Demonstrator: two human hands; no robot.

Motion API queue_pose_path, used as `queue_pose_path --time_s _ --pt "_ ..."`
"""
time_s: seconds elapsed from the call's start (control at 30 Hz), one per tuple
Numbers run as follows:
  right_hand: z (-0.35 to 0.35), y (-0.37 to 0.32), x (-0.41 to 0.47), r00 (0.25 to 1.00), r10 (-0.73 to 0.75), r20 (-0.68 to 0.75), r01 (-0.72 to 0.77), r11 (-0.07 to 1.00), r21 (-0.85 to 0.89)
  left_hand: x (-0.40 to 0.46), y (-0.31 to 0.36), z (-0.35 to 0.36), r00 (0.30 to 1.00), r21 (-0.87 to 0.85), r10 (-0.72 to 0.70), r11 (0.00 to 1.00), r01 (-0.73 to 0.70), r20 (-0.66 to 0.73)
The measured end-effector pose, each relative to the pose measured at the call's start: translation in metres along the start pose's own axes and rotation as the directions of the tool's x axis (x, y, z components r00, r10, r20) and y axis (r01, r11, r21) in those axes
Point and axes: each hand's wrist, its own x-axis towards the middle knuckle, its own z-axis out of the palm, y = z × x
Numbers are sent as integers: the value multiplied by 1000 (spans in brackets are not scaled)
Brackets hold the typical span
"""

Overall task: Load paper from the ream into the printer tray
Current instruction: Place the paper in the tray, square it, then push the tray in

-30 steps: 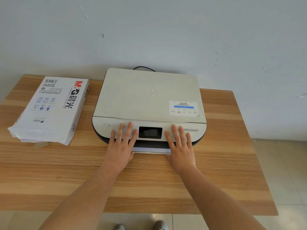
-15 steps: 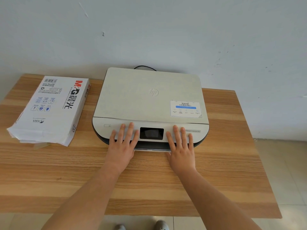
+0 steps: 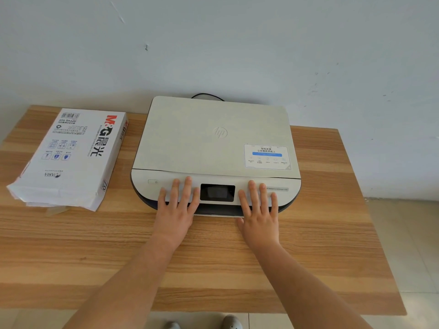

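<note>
Both hands, the left hand (image 3: 174, 216) and right hand (image 3: 260, 218), lie flat with fingers (image 3: 187, 189) spread, holding nothing, on the printer (image 3: 216, 148) front, right of the ream (image 3: 71, 155).

printer tray (image 3: 215, 215) mostly hidden, sticker (image 3: 266, 156) print too small
</note>
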Motion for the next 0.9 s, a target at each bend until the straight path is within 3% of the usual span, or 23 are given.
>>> queue_pose_path --time_s 0.67,0.9 --pt "-7 -1 4 996 7 93 -2 999 -46 3 3 3 999 33 -37 999 37 5" --pt "-20 3 -1 992 -15 125 22 998 -51 -6 -2 -12 1000 -71 -2 997 2 -8"
